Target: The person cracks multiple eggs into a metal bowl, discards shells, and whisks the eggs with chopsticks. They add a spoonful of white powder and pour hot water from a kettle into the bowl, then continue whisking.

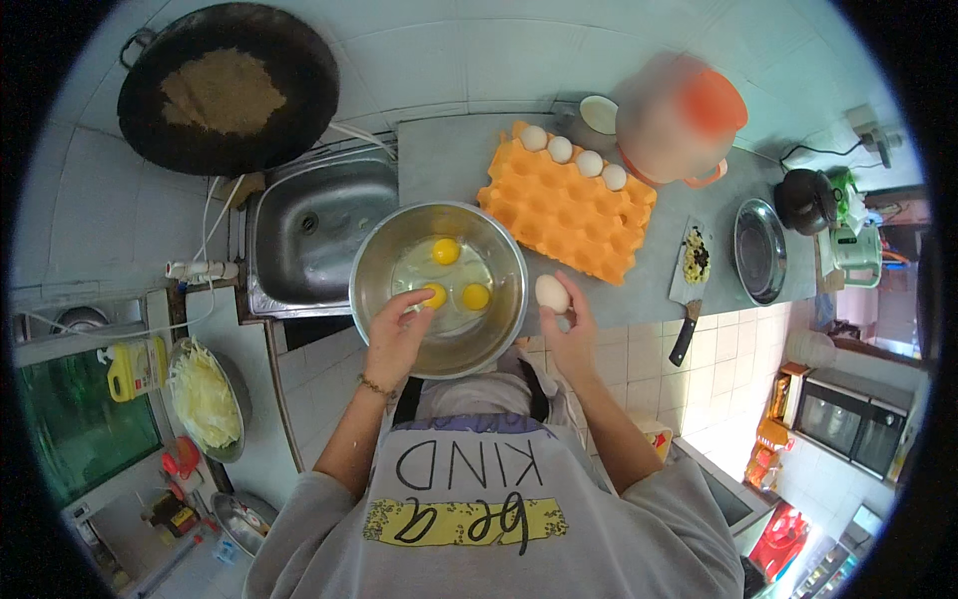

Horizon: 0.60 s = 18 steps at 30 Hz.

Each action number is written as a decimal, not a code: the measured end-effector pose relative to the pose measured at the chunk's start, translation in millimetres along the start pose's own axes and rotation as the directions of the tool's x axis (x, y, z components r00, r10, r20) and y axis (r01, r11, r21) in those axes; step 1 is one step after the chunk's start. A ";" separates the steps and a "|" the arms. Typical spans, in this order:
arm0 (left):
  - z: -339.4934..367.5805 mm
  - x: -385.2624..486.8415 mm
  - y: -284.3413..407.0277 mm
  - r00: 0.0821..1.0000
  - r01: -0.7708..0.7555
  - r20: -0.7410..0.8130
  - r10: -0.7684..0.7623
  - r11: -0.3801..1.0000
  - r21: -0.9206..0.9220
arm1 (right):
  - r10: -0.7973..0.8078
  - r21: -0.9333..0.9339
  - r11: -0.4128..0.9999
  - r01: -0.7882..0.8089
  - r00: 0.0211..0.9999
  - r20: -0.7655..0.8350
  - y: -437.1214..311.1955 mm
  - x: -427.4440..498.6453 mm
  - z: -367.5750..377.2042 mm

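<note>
A whole egg (552, 293) is held in the fingers of my right hand (570, 329), just off the right rim of a steel bowl (490, 341). Three yolks, among them a yolk (446, 251) at the far side and a yolk (476, 297) nearer me, lie in clear egg white inside the bowl. Over the bowl's left part is my left hand (398, 326), its thumb and fingers apart with nothing seen between them. Its fingertips partly cover the third yolk. Behind the bowl, an orange egg tray (576, 213) carries several eggs (589, 163) along its back row.
A sink (322, 217) adjoins the counter (441, 161) at left, below a hanging wok (224, 90). A cleaver (690, 277) with chopped bits on its blade overhangs the counter's front edge, handle outward. Beyond it sits a metal dish (760, 252). Shredded vegetable fills a bowl (238, 404) at far left.
</note>
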<state>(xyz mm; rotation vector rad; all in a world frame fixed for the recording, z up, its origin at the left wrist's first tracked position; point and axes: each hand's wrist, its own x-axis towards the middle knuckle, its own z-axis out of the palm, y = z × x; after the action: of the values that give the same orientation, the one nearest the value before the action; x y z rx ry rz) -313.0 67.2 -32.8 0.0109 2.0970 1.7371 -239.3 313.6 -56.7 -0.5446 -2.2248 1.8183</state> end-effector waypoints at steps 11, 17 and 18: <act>-4.7 0.7 48.9 0.954 -0.124 0.244 0.174 0.970 -0.208 | 0.259 0.474 0.478 -0.739 0.634 0.728 -86.8 25.8 46.3; -10.8 -3.9 45.5 0.970 -0.124 0.190 0.153 0.980 -0.156 | 0.277 0.411 0.595 -0.690 0.657 0.701 -90.9 21.5 62.7; -10.6 -5.1 44.8 0.969 -0.131 0.190 0.158 0.980 -0.149 | 0.301 0.380 0.629 -0.678 0.663 0.685 -91.3 19.7 63.6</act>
<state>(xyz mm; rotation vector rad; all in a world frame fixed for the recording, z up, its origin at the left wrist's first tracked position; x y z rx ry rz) -323.1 65.8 12.4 0.2955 1.8706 1.8740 -295.5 249.7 17.6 -0.5956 -1.5993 3.2164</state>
